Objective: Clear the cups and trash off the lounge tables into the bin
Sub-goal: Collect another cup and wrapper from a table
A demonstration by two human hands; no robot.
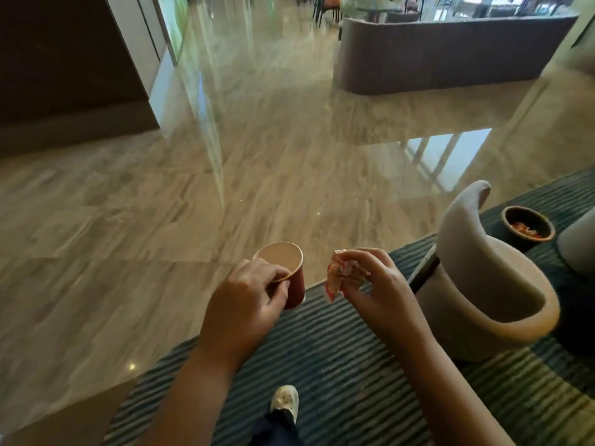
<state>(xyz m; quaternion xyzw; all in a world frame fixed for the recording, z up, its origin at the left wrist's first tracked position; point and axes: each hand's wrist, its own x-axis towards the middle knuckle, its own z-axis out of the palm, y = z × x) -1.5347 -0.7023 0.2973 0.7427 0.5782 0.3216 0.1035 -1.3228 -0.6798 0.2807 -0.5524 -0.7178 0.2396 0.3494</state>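
My left hand [248,297] pinches the rim of a dark red paper cup [289,275] with a pale inside, held upright in front of me. Just to its right, my right hand [376,284] is closed on a crumpled red and white wrapper [336,275]. A small round dark bin [528,225] with red and white scraps inside stands on the carpet at the right, behind a chair. Both hands hover over the edge where carpet meets floor.
A beige curved armchair [483,284] stands at my right on a striped dark carpet [354,365]. Polished marble floor [193,188] stretches ahead. A long purple sofa [450,53] sits at the far right, a dark wall [64,59] at the left. My shoe [285,399] shows below.
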